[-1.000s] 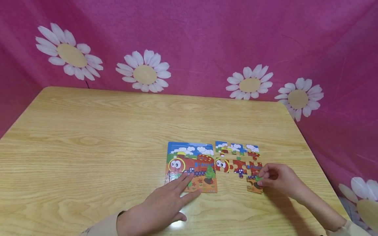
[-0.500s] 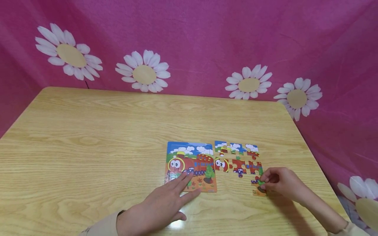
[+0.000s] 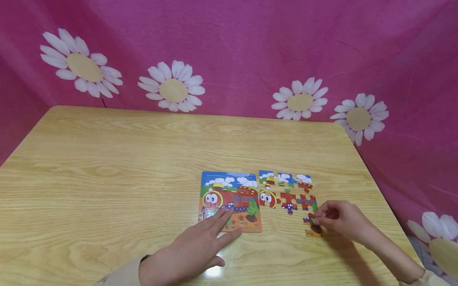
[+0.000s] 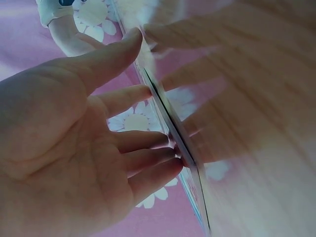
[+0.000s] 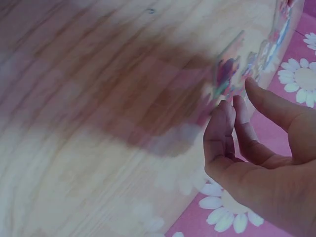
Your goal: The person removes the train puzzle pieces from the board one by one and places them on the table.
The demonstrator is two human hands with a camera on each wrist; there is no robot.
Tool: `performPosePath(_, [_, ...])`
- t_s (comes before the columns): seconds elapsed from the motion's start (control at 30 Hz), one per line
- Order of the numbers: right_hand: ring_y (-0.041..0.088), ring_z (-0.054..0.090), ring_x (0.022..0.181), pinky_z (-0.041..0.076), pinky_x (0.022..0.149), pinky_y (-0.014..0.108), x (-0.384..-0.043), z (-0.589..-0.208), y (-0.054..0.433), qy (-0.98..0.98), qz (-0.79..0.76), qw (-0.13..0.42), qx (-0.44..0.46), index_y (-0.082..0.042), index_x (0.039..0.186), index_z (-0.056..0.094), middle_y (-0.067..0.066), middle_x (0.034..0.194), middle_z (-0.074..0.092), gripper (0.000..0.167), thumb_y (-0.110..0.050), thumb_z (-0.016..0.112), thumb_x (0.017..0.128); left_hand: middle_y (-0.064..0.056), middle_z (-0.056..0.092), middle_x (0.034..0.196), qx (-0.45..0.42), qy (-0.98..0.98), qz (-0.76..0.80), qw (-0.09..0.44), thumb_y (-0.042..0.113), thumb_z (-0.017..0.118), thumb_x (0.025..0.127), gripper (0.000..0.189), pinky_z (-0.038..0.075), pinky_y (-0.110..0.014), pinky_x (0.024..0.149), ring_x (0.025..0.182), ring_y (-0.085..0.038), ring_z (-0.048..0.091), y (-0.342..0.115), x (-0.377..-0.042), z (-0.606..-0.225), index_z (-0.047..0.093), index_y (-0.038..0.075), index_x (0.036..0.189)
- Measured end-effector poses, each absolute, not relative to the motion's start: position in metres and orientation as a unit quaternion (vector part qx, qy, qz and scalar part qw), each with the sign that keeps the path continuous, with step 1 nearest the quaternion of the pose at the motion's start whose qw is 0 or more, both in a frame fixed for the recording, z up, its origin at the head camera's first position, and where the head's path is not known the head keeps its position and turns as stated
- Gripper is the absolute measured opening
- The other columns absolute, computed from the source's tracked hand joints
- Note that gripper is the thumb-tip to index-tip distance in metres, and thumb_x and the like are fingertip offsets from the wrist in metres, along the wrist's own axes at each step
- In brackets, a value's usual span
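My left hand (image 3: 189, 248) lies with its fingers spread and its fingertips on the lower part of a train picture puzzle board (image 3: 229, 184). In the left wrist view, the fingers (image 4: 148, 163) reach straight to the edge of the thin board (image 4: 170, 118). To the right, my right hand (image 3: 343, 220) holds a puzzle piece (image 3: 314, 230) with a dark and orange print between thumb and curled fingers, low at the table. Its fingertips cover part of the piece. The right wrist view has the hand (image 5: 261, 143) beside the piece (image 5: 227, 71); the exact contact is unclear.
Several loose train puzzle pieces (image 3: 288, 200) lie in two rows right of the board, above the held piece. The wooden table (image 3: 125, 167) has its right edge beyond the right hand. A pink cloth (image 3: 236, 59) with white daisies hangs behind.
My right hand and the bottom piece have shifted slightly right and toward me, apart from the row above, then stayed nearly in place. The left hand has stayed on the board.
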State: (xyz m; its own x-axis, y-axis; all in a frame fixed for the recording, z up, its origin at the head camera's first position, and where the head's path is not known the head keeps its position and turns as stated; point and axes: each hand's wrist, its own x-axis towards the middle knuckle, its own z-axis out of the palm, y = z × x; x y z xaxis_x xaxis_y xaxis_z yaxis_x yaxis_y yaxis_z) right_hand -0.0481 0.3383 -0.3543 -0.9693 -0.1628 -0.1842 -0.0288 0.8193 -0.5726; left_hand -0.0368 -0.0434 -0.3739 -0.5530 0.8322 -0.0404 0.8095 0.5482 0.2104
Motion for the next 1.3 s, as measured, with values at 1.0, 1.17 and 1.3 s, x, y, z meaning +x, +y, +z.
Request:
performPosePath(1.0, [0.015,0.065,0.077,0.053,0.068,0.024,-0.09,-0.357,0.206,0.868,-0.445,0.168,-0.14,0.0,0.094,0.07,0.004,0.086,0.07,0.009,-0.005,0.072,0.088,-0.028,0.021,0.156,0.457,0.879,0.128,0.052,0.037,0.073,0.087,0.069,0.039,-0.044,0.107,0.143,-0.04,0.026,-0.072,-0.038,-0.379,0.045,0.023,0.149])
performPosePath(1.17, [0.014,0.065,0.075,0.053,0.066,0.024,-0.093,-0.36,0.193,0.872,-0.437,0.175,-0.136,-0.001,0.095,0.07,0.002,0.085,0.07,0.008,-0.005,0.072,0.088,-0.028,0.023,0.156,0.454,0.879,0.132,0.061,0.036,0.072,0.087,0.068,0.041,-0.045,0.104,0.142,-0.041,0.027,-0.076,-0.038,-0.38,0.045,0.023,0.149])
performPosePath(1.3, [0.013,0.064,0.074,0.053,0.068,0.024,-0.096,-0.363,0.188,0.872,-0.436,0.178,-0.137,0.0,0.094,0.07,0.002,0.084,0.07,0.007,-0.003,0.071,0.088,-0.027,0.024,0.156,0.452,0.88,0.133,0.062,0.036,0.072,0.087,0.068,0.041,-0.045,0.105,0.142,-0.041,0.027,-0.076,-0.038,-0.38,0.045,0.024,0.148])
